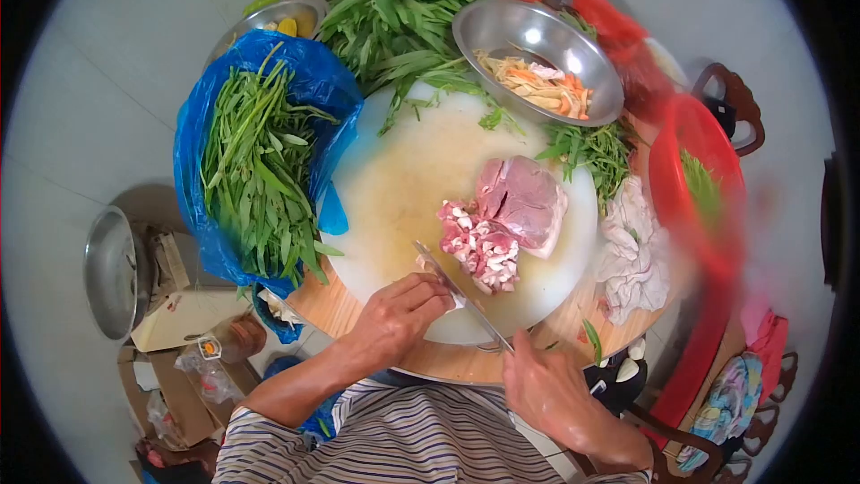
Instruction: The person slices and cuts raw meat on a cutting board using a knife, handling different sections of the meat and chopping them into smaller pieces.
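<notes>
Left hand (400, 315): lower centre of the frame, fingers bunched, holding a pale piece of meat (458, 300) down on the cutting board (394, 193).
Right hand (548, 390): lower right of centre, closed round the handle of the knife (475, 309).
Blade: slanted beside the left fingertips; stiff, probably slick with fat, safest controlled from the handle.
Pale piece: likely light, soft and slippery, best pinned under curled fingertips.
Meat slab (522, 202): right of centre, touching the diced meat (482, 249); probably heavier, yielding, best steadied across its broad top.
</notes>
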